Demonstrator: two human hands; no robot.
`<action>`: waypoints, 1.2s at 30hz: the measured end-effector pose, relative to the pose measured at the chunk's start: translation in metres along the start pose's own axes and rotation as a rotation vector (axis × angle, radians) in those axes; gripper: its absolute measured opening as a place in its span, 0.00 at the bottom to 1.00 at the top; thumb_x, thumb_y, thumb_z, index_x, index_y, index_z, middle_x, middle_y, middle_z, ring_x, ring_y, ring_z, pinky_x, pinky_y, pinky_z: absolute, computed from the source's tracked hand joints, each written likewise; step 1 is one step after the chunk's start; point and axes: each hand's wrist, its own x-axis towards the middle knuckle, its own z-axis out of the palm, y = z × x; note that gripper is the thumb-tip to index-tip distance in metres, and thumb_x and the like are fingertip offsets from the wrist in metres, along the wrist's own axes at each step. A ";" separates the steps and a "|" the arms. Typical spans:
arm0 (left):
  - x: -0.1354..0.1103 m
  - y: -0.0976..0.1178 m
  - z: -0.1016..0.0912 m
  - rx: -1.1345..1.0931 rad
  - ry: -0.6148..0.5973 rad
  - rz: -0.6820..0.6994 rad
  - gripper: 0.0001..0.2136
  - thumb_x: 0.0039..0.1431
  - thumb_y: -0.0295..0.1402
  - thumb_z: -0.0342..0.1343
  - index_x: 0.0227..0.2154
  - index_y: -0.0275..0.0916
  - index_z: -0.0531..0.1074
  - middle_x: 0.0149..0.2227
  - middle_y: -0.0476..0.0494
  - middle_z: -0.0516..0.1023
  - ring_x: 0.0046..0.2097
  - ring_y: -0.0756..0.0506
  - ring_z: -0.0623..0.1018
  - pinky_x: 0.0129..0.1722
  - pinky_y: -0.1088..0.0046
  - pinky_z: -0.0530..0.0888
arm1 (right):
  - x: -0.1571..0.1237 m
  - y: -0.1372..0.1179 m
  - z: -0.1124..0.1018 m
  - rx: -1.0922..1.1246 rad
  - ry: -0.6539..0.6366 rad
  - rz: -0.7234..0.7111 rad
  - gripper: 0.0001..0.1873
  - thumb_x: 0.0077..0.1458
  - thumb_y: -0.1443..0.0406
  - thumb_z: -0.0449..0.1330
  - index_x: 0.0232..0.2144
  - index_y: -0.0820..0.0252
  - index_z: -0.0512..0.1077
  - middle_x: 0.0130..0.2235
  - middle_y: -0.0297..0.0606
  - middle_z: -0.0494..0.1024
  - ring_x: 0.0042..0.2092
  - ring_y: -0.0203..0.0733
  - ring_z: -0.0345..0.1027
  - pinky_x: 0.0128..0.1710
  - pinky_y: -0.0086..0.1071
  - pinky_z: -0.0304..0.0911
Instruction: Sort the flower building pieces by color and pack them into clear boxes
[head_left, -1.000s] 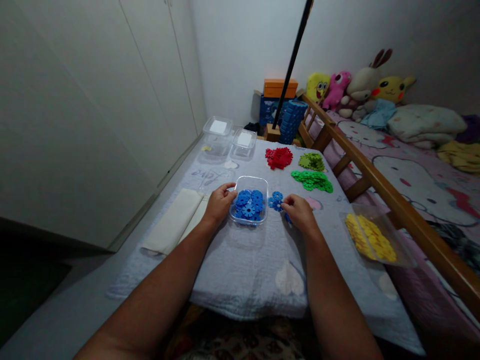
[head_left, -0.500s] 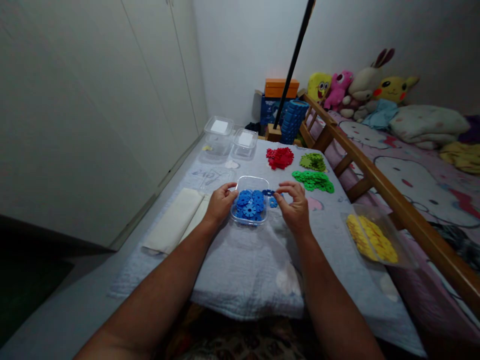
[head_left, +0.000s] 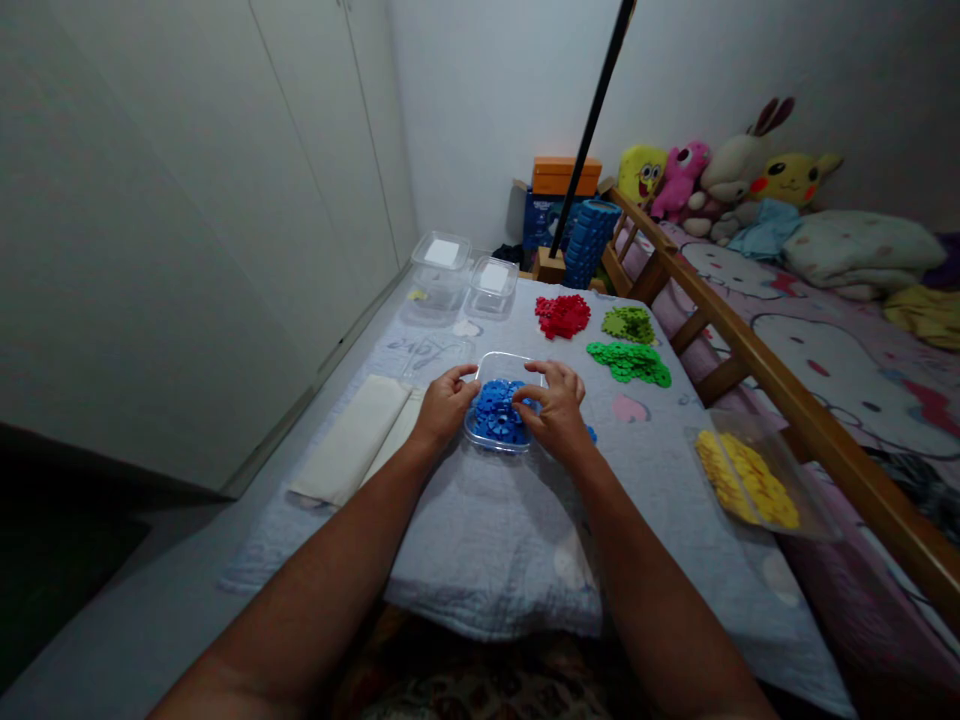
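Note:
A clear plastic container (head_left: 507, 448) stands in front of me with a heap of blue flower-shaped plastic discs (head_left: 495, 412) inside. My left hand (head_left: 446, 405) grips its left rim between thumb and fingers. Over the container's right side is my right hand (head_left: 553, 408), thumb and index finger pinched together close above the discs. Whether a disc is between those fingertips cannot be made out against the blue heap. Part of another blue disc (head_left: 592, 434) shows on the cloth, mostly hidden behind my right hand.
Piles of red (head_left: 562, 316), olive-green (head_left: 628, 324) and bright green discs (head_left: 630, 364) lie beyond. Yellow discs (head_left: 746, 478) fill a clear tub at right. Two clear containers (head_left: 441, 270) stand at the back left. A folded beige cloth (head_left: 349, 440) lies left; a wooden bed rail (head_left: 742, 350) runs along the right.
My right hand has moved left from beside the container to above it, carrying a blue disc at first; that disc is no longer distinguishable. My left hand has stayed on the rim.

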 end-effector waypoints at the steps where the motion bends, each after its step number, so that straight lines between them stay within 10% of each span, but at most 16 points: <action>1: 0.000 0.000 0.000 -0.007 -0.003 -0.005 0.27 0.50 0.42 0.60 0.51 0.31 0.76 0.21 0.56 0.65 0.23 0.52 0.63 0.24 0.75 0.61 | 0.000 0.001 0.000 0.010 -0.024 -0.011 0.06 0.56 0.65 0.64 0.33 0.48 0.82 0.62 0.37 0.71 0.66 0.58 0.50 0.66 0.58 0.40; 6: -0.001 0.003 0.001 -0.036 -0.027 -0.035 0.29 0.50 0.43 0.60 0.52 0.30 0.75 0.22 0.54 0.69 0.23 0.51 0.65 0.25 0.75 0.63 | -0.002 0.006 -0.001 0.082 -0.079 -0.048 0.08 0.57 0.64 0.63 0.34 0.48 0.83 0.65 0.36 0.69 0.69 0.58 0.48 0.67 0.60 0.40; 15: 0.002 -0.005 -0.001 0.025 -0.003 0.013 0.26 0.52 0.43 0.60 0.51 0.32 0.78 0.21 0.55 0.63 0.24 0.51 0.63 0.24 0.75 0.58 | 0.001 0.058 -0.012 0.050 0.232 0.286 0.15 0.60 0.65 0.53 0.41 0.56 0.80 0.54 0.45 0.74 0.58 0.51 0.63 0.63 0.47 0.53; 20: 0.003 -0.007 0.000 0.018 0.004 0.005 0.25 0.51 0.42 0.60 0.51 0.33 0.78 0.20 0.56 0.62 0.23 0.52 0.61 0.24 0.76 0.58 | -0.004 0.071 -0.004 -0.106 0.108 0.451 0.15 0.57 0.61 0.58 0.44 0.55 0.81 0.56 0.47 0.74 0.59 0.58 0.60 0.59 0.50 0.55; 36: -0.002 0.001 0.001 -0.008 0.005 -0.001 0.25 0.51 0.41 0.60 0.50 0.32 0.78 0.21 0.56 0.63 0.23 0.52 0.62 0.24 0.75 0.58 | -0.011 0.057 0.002 -0.211 -0.113 0.247 0.15 0.53 0.62 0.64 0.45 0.52 0.79 0.57 0.46 0.72 0.60 0.58 0.58 0.60 0.51 0.52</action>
